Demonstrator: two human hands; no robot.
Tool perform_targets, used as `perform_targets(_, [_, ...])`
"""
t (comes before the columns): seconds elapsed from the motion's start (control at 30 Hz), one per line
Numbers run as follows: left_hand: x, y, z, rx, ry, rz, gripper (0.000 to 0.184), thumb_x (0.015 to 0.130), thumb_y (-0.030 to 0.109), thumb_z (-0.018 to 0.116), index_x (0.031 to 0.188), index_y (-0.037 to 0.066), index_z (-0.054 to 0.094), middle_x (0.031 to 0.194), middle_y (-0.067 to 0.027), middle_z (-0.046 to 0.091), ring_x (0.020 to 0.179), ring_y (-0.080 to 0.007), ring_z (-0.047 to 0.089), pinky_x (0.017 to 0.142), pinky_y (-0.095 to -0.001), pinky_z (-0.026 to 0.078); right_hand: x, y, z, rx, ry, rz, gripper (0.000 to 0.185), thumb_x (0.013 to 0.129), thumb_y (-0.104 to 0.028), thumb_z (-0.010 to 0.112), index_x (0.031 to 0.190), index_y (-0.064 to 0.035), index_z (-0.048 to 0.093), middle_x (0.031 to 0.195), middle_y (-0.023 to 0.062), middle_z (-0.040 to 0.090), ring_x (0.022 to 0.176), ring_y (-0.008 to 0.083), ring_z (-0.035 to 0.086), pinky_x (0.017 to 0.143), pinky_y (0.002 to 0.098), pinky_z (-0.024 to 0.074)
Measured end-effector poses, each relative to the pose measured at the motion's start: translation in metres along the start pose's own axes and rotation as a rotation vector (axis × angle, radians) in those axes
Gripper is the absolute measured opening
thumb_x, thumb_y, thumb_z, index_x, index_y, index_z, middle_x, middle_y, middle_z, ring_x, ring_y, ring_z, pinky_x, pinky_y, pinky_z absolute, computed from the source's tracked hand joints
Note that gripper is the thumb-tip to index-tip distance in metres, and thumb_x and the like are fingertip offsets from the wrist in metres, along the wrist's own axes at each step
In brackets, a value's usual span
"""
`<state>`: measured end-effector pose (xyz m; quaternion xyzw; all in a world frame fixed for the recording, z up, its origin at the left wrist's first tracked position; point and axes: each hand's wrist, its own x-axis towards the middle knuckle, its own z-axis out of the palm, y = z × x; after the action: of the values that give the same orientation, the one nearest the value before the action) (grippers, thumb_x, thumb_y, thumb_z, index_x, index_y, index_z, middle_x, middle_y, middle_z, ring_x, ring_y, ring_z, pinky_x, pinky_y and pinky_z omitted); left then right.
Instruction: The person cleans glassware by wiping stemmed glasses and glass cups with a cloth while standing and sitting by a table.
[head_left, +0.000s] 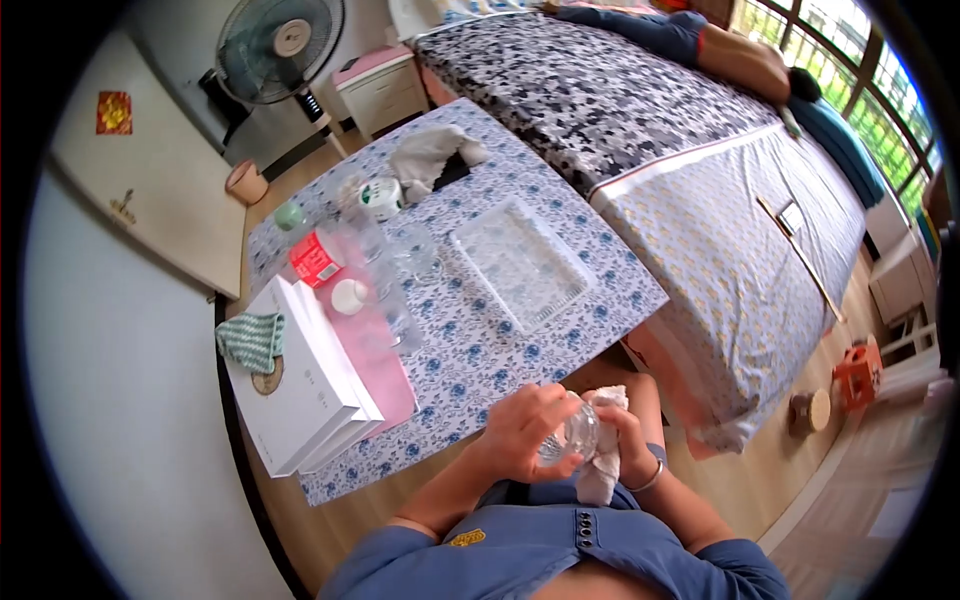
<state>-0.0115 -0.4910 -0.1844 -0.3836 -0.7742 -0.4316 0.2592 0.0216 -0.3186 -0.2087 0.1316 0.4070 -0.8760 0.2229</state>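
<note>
My left hand (525, 432) is wrapped round a clear drinking glass (577, 436), tilted on its side above my lap. My right hand (632, 445) grips a white cloth (600, 475), which is pressed against one end of the glass. Whether part of the cloth is inside the glass, I cannot tell. On the table (470, 360) in front of me stand more clear glasses (415, 250) and a clear plastic tray (522, 265) with a textured bottom.
White boxes (300, 400) with a green-striped cloth (252, 340) on top stand at the table's left. A red-labelled container (315, 258), a white-and-green tub (380, 198) and a grey cloth (428, 155) lie farther back. A person (745, 65) lies on the bed (560, 90) beyond.
</note>
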Motion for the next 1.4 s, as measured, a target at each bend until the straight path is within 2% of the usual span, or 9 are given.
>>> perform_targets(0.27, [-0.005, 0.001, 0.01, -0.098, 0.063, -0.109, 0.043, 0.07, 0.027, 0.062, 0.103, 0.002, 0.05, 0.09, -0.0149, 0.053, 0.066, -0.0249, 0.053, 0.055, -0.0295, 0.045, -0.004, -0.011, 0.007, -0.068, 0.134, 0.016, 0.021, 0.077, -0.018, 0.047, 0.095, -0.0067, 0.05, 0.078, 0.0045, 0.054, 0.062, 0.0131, 0.053, 0.048, 0.0224, 0.0425])
perform_targets(0.33, [-0.008, 0.001, 0.012, -0.117, 0.086, -0.207, 0.041, 0.071, 0.024, 0.062, 0.103, 0.002, 0.05, 0.088, -0.0136, 0.053, 0.065, -0.0221, 0.053, 0.055, -0.0282, 0.044, 0.003, 0.0, 0.0, -0.19, 0.242, -0.284, 0.018, 0.076, -0.015, 0.047, 0.092, -0.0059, 0.05, 0.076, 0.0029, 0.053, 0.062, 0.0106, 0.051, 0.051, 0.0218, 0.0411])
perform_targets(0.47, [-0.02, -0.024, 0.016, -0.877, -0.044, -1.185, 0.027, 0.087, 0.022, 0.047, 0.105, 0.003, 0.047, 0.079, 0.0008, 0.047, 0.064, -0.0023, 0.043, 0.059, -0.0186, 0.037, -0.001, 0.007, 0.009, -0.839, 0.163, -0.836, 0.023, 0.068, -0.004, 0.06, 0.086, -0.0045, 0.048, 0.075, 0.008, 0.049, 0.066, 0.0172, 0.05, 0.057, 0.0285, 0.0416])
perform_targets(0.57, [-0.023, -0.03, 0.014, -0.945, -0.05, -1.253, 0.027, 0.087, 0.022, 0.048, 0.105, 0.002, 0.047, 0.077, 0.0018, 0.046, 0.066, -0.003, 0.043, 0.06, -0.0175, 0.036, 0.006, 0.006, 0.008, -1.095, 0.086, -1.06, 0.027, 0.062, -0.005, 0.065, 0.083, -0.0039, 0.048, 0.078, 0.0125, 0.05, 0.069, 0.026, 0.052, 0.062, 0.0315, 0.0436])
perform_targets(0.7, [-0.027, -0.015, 0.02, -0.886, 0.111, -1.002, 0.042, 0.083, 0.022, 0.056, 0.115, 0.002, 0.038, 0.089, -0.0025, 0.045, 0.077, -0.0064, 0.046, 0.066, -0.0195, 0.04, 0.017, 0.013, 0.006, -0.599, 0.194, -0.903, 0.019, 0.067, 0.005, 0.054, 0.082, -0.0032, 0.047, 0.076, 0.005, 0.049, 0.066, 0.0096, 0.048, 0.053, 0.0218, 0.0398])
perform_targets(0.87, [-0.019, 0.017, 0.034, -0.957, 0.37, -0.71, 0.072, 0.074, 0.014, 0.068, 0.128, 0.003, 0.021, 0.117, -0.0128, 0.037, 0.101, -0.0185, 0.046, 0.086, -0.0286, 0.041, 0.018, 0.003, 0.014, 0.237, 0.214, -0.258, 0.019, 0.071, -0.013, 0.044, 0.089, -0.006, 0.047, 0.076, 0.0073, 0.052, 0.062, 0.0181, 0.054, 0.049, 0.0294, 0.0461])
perform_targets(1.07, [-0.031, 0.013, 0.047, -1.267, 0.297, -0.802, 0.087, 0.067, 0.038, 0.071, 0.127, 0.002, 0.021, 0.128, -0.0232, 0.032, 0.118, -0.0298, 0.035, 0.098, -0.0406, 0.031, 0.008, 0.019, 0.024, 0.315, 0.102, -0.033, 0.034, 0.076, -0.016, 0.039, 0.106, -0.0049, 0.047, 0.093, 0.0081, 0.055, 0.079, 0.0176, 0.055, 0.065, 0.0287, 0.0461])
perform_targets(1.27, [-0.035, 0.008, 0.037, -1.075, 0.284, -0.711, 0.071, 0.067, 0.019, 0.073, 0.121, 0.001, 0.03, 0.117, -0.0136, 0.041, 0.106, -0.0205, 0.044, 0.091, -0.0326, 0.037, 0.011, 0.014, -0.024, -0.222, 0.162, -0.263, 0.023, 0.087, -0.02, 0.04, 0.102, -0.0034, 0.045, 0.086, 0.0039, 0.052, 0.074, 0.0087, 0.049, 0.063, 0.0225, 0.0421])
perform_targets(1.4, [-0.04, 0.004, 0.035, -0.45, 0.03, -0.666, 0.074, 0.06, 0.014, 0.076, 0.118, 0.001, 0.032, 0.111, -0.0148, 0.044, 0.095, -0.0205, 0.051, 0.078, -0.0327, 0.044, -0.009, -0.015, 0.008, -0.718, 0.235, -0.844, 0.031, 0.084, -0.02, 0.052, 0.11, -0.0068, 0.041, 0.086, 0.0053, 0.053, 0.076, 0.0122, 0.052, 0.061, 0.0266, 0.0416])
